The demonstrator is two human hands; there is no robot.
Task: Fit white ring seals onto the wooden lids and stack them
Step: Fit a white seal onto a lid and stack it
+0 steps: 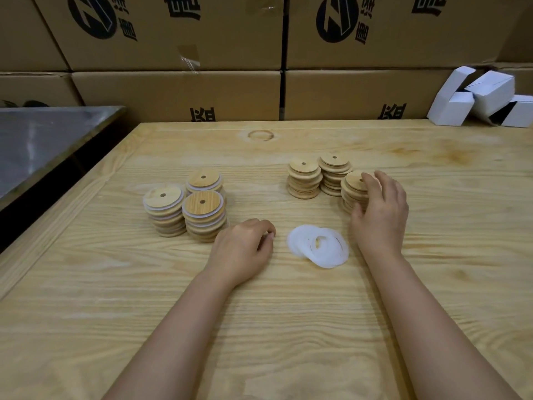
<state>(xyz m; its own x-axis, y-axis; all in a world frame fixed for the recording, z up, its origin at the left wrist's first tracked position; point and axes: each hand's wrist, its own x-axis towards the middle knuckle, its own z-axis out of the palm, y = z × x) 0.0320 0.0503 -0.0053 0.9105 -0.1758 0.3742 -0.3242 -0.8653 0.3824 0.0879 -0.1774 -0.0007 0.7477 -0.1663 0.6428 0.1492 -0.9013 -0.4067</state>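
Note:
Three stacks of wooden lids fitted with white ring seals (184, 209) stand at the left of the wooden table (259, 327). Three stacks of bare wooden lids (317, 177) stand at the right. A small pile of white ring seals (318, 245) lies between my hands. My right hand (379, 209) reaches over the nearest bare stack (353, 187), fingers curled round its top lid. My left hand (245, 246) rests on the table just right of the sealed stacks, fingers loosely curled, nothing visible in it.
Brown cardboard cartons (178, 90) form a wall behind the table. Folded white boxes (484, 96) sit at the back right corner. A metal-topped table (43, 140) stands to the left, past a dark gap.

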